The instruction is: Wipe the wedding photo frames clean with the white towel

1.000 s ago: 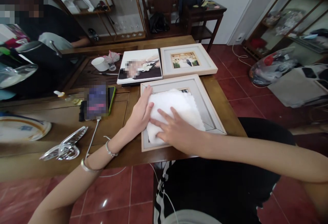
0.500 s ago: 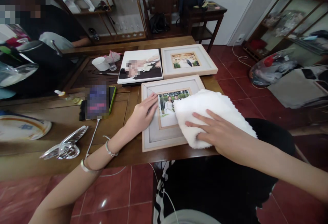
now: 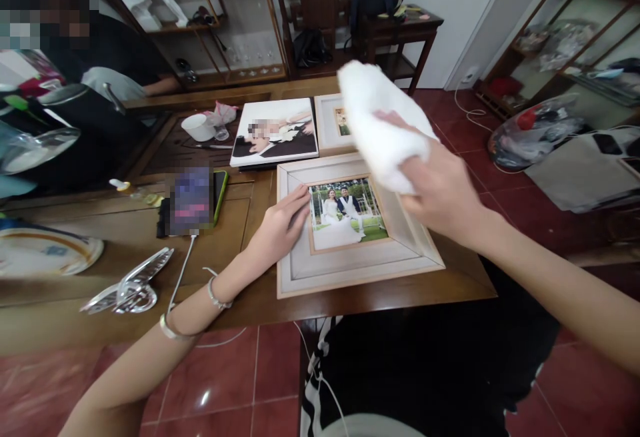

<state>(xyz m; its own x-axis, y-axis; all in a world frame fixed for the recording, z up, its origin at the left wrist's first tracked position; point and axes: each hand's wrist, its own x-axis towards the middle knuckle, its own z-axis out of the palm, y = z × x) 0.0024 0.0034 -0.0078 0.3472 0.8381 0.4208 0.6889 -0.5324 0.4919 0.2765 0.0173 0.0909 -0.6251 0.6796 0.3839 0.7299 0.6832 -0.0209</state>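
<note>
A pale wooden picture frame point(image 3: 330, 279) lies flat near the table's front edge, with a photo point(image 3: 350, 214) of two people in white clothes inside. My left hand point(image 3: 285, 220) rests on its left side, fingers stretched out and fingertips by the photo's upper left corner. In my right hand point(image 3: 440, 187) is a white fluffy cloth point(image 3: 375, 124), lifted above the frame's upper right part and slightly blurred. The cloth covers part of a second picture frame point(image 3: 327, 112) behind. Beside that one lies a photo panel point(image 3: 275, 134).
To the left are a phone point(image 3: 190, 200) on a white cable, a silver object point(image 3: 127, 287), a dropper bottle point(image 3: 135, 192) and a white cup point(image 3: 197, 127). A dark kettle point(image 3: 75, 124) stands before another person point(image 3: 120, 50). A plastic bag point(image 3: 530, 134) sits on the floor at right.
My right hand has lifted the cloth off the frame's right side and moved it up and away from me, uncovering the whole photo. My left hand stays in place.
</note>
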